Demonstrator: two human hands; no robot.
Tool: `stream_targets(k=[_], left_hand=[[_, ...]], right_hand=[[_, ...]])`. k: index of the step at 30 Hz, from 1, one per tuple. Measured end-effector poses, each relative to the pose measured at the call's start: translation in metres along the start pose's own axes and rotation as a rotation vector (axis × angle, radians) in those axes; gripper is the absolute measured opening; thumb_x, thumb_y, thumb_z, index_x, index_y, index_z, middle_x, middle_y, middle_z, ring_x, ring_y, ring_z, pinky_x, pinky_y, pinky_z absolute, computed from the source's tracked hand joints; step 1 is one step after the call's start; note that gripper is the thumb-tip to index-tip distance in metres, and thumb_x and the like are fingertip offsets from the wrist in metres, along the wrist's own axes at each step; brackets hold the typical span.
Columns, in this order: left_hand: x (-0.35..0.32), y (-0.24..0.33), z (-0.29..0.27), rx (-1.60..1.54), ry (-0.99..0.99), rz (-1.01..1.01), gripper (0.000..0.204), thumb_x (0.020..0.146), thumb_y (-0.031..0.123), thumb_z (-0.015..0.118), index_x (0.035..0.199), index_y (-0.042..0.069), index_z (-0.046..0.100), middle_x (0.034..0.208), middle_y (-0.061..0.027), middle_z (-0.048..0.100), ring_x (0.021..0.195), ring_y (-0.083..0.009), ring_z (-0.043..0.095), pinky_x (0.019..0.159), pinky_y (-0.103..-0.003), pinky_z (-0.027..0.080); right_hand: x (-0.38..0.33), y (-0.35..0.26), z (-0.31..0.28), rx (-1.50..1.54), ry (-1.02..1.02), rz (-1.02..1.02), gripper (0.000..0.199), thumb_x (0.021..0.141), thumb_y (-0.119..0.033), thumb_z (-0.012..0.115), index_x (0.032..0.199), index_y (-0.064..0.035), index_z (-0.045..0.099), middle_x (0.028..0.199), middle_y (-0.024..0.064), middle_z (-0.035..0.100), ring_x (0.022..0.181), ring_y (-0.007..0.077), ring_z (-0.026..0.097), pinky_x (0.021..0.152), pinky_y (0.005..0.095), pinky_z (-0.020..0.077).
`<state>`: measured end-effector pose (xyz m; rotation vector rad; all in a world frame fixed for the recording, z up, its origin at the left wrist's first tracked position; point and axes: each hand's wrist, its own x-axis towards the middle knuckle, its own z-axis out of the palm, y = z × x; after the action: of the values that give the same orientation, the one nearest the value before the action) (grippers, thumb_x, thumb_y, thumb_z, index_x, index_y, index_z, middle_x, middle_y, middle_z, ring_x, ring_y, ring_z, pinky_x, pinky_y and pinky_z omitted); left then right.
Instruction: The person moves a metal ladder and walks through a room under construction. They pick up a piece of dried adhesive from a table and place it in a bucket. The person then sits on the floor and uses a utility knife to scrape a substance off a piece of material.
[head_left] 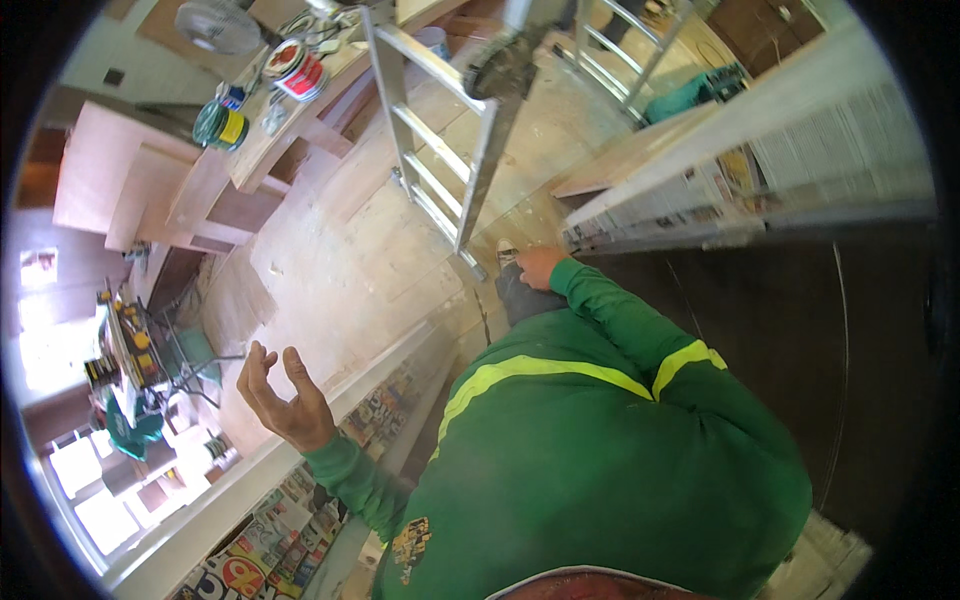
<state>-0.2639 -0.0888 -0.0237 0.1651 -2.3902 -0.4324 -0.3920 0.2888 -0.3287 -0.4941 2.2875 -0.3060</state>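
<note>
My left hand (pixel 290 405) is raised at the left, palm up, its fingers apart and slightly curled. Nothing lies in it. The nearest thing beneath it is a pale ledge (pixel 335 400) edged with newspaper sheets (pixel 385 415). My right hand (pixel 541 267) is lowered in front of my dark trouser leg (pixel 522 298), beside my shoe (pixel 506 250). Its fingertips are partly hidden against the leg, so I cannot make out whether it holds anything. Both arms wear green sleeves, the right one with a yellow band.
An aluminium stepladder (pixel 440 150) stands ahead on a dusty floor (pixel 310 270). A bench (pixel 265 150) at the far left bears a red-and-white tub (pixel 298 72), a green can (pixel 220 127) and a fan (pixel 217 27). A newspaper-covered panel (pixel 740 180) and dark surface (pixel 760 320) are at my right.
</note>
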Motion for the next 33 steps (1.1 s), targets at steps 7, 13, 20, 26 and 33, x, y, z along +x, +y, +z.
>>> stream_targets(k=[7, 13, 20, 26, 33], left_hand=[[-0.025, 0.054, -0.032, -0.036, -0.098, 0.052, 0.043, 0.097, 0.011, 0.077, 0.137, 0.004, 0.063, 0.117, -0.0151, 0.066, 0.103, -0.027, 0.064, 0.091, -0.043, 0.052], [-0.066, 0.057, -0.062, 0.221, -0.426, 0.089, 0.046, 0.099, 0.04, 0.071, 0.131, 0.008, 0.068, 0.112, -0.0147, 0.068, 0.108, -0.0334, 0.064, 0.103, -0.053, 0.046], [-0.103, 0.031, -0.068, 0.623, -0.515, 0.204, 0.049, 0.097, 0.053, 0.067, 0.129, 0.016, 0.071, 0.114, -0.0071, 0.071, 0.116, -0.0301, 0.065, 0.122, -0.068, 0.025], [-0.105, 0.025, -0.071, 0.61, -0.553, 0.19, 0.054, 0.095, 0.059, 0.067, 0.13, 0.019, 0.071, 0.117, -0.0038, 0.074, 0.118, -0.0275, 0.066, 0.124, -0.067, 0.022], [-0.108, 0.024, -0.07, 0.584, -0.525, 0.238, 0.052, 0.094, 0.06, 0.069, 0.128, 0.02, 0.072, 0.114, -0.0031, 0.074, 0.115, -0.0268, 0.066, 0.124, -0.068, 0.022]], right_hand=[[-0.024, 0.022, 0.096, 0.186, -0.01, 0.014, 0.05, 0.095, -0.042, 0.069, 0.125, -0.0011, 0.07, 0.124, 0.0275, 0.069, 0.119, 0.0439, 0.065, 0.102, 0.0544, 0.051], [-0.022, 0.039, 0.186, 0.268, -0.022, 0.046, 0.061, 0.096, -0.048, 0.065, 0.126, 0.0048, 0.069, 0.13, 0.0295, 0.067, 0.123, 0.0451, 0.063, 0.106, 0.0567, 0.0484], [-0.036, 0.036, 0.223, 0.246, -0.018, 0.036, 0.065, 0.097, -0.05, 0.062, 0.129, 0.0061, 0.069, 0.131, 0.0292, 0.067, 0.125, 0.0472, 0.062, 0.107, 0.0584, 0.0473], [-0.044, 0.034, 0.233, 0.255, -0.021, 0.012, 0.061, 0.096, -0.049, 0.062, 0.123, 0.0049, 0.072, 0.127, 0.028, 0.069, 0.119, 0.0453, 0.064, 0.103, 0.0573, 0.0488], [-0.05, 0.037, 0.23, 0.274, -0.037, 0.011, 0.057, 0.096, -0.047, 0.061, 0.117, 0.0035, 0.075, 0.122, 0.0267, 0.072, 0.113, 0.043, 0.068, 0.099, 0.0561, 0.0507]])
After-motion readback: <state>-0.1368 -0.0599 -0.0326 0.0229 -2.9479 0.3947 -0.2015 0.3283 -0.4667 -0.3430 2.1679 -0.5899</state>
